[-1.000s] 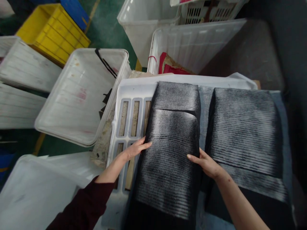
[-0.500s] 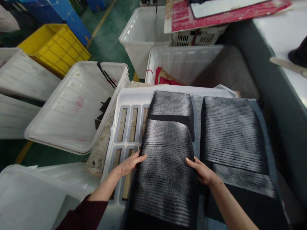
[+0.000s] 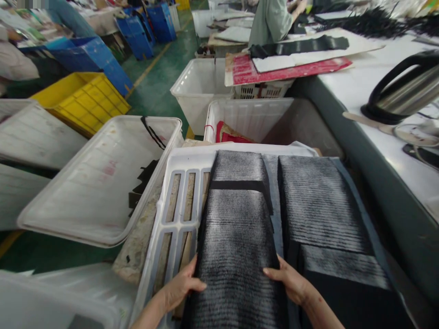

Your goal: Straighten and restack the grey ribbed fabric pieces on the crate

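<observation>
A long stack of black, finely striped pieces [image 3: 236, 246] lies on a white slatted rack [image 3: 168, 228]. My left hand [image 3: 183, 283] grips the stack's left edge, thumb on top and the other fingers down the side. On the opposite edge, my right hand [image 3: 286, 278] holds it the same way, its thumb resting on the striped surface. Beyond my hands, the far part of the stack [image 3: 239, 165] shows a plain black band across it. To the right lies a second pile of striped black pieces [image 3: 318, 201], which neither hand touches.
A white bin [image 3: 78, 183] with dark scraps stands left; another [image 3: 260, 114] holding red material is behind the rack. A yellow crate [image 3: 85, 103] sits farther back. Along the right runs a table [image 3: 377, 114] with a metal kettle [image 3: 404, 91]. A person in green [image 3: 269, 23] is beyond.
The view has tilted up, bringing the kettle and other people into sight. Both hands and the stack between them appear lower in the picture; both hands keep their hold on its edges.
</observation>
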`<move>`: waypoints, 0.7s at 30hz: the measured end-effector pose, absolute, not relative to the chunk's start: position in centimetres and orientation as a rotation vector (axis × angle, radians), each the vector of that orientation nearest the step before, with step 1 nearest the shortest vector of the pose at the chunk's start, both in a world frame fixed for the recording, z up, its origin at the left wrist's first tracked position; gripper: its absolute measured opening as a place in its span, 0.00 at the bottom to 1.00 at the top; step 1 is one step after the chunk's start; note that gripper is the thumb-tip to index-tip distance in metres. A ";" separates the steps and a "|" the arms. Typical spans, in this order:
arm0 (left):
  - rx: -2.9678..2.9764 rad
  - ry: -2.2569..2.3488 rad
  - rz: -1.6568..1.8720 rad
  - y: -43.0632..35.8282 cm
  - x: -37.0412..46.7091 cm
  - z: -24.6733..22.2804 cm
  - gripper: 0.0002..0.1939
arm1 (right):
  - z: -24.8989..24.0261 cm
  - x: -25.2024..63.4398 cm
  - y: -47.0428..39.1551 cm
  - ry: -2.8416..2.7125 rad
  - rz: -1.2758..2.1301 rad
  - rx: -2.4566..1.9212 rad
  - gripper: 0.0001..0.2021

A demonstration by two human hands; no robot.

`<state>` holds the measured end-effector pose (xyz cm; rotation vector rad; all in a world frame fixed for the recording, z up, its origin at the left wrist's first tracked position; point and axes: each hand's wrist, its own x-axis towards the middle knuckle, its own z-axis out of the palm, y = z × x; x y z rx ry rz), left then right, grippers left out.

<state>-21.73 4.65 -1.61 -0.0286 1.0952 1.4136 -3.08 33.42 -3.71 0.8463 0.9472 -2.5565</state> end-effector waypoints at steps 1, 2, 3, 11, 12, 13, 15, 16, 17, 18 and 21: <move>-0.062 1.069 1.424 4.7 -21.6 -1.5 0.49 | -3.7 -3.0 33.1 0.924 -2.561 0.858 0.34; -0.093 1.041 1.437 4.8 -21.5 -1.3 0.49 | -3.6 -2.9 32.8 0.899 -2.570 0.862 0.34; -0.125 1.013 1.446 4.7 -21.4 -1.0 0.49 | -3.6 -2.7 32.5 0.874 -2.584 0.863 0.34; -0.342 1.017 1.434 1.9 -19.9 1.0 0.53 | -3.5 -0.8 28.0 0.779 -2.709 0.880 0.31; -0.346 1.061 1.432 1.9 -19.7 0.8 0.52 | -3.5 -0.8 27.7 0.792 -2.715 0.904 0.32; -0.337 1.117 1.431 1.9 -19.4 0.6 0.52 | -3.4 -0.8 27.5 0.813 -2.721 0.927 0.32; -0.290 1.247 1.432 2.2 -19.1 0.3 0.50 | -3.3 -0.7 27.5 0.869 -2.734 0.955 0.35; -0.261 1.310 1.436 2.3 -18.9 0.2 0.50 | -3.2 -0.5 27.7 0.902 -2.744 0.964 0.37; -0.237 1.370 1.440 2.2 -18.8 0.2 0.50 | -3.2 -0.3 27.8 0.938 -2.756 0.979 0.39; -0.231 1.431 1.431 2.0 -18.6 0.1 0.50 | -3.2 0.0 27.9 0.972 -2.771 1.010 0.41; -0.297 1.632 1.301 0.5 -17.9 -0.3 0.50 | -3.7 1.2 27.5 1.049 -2.815 1.141 0.42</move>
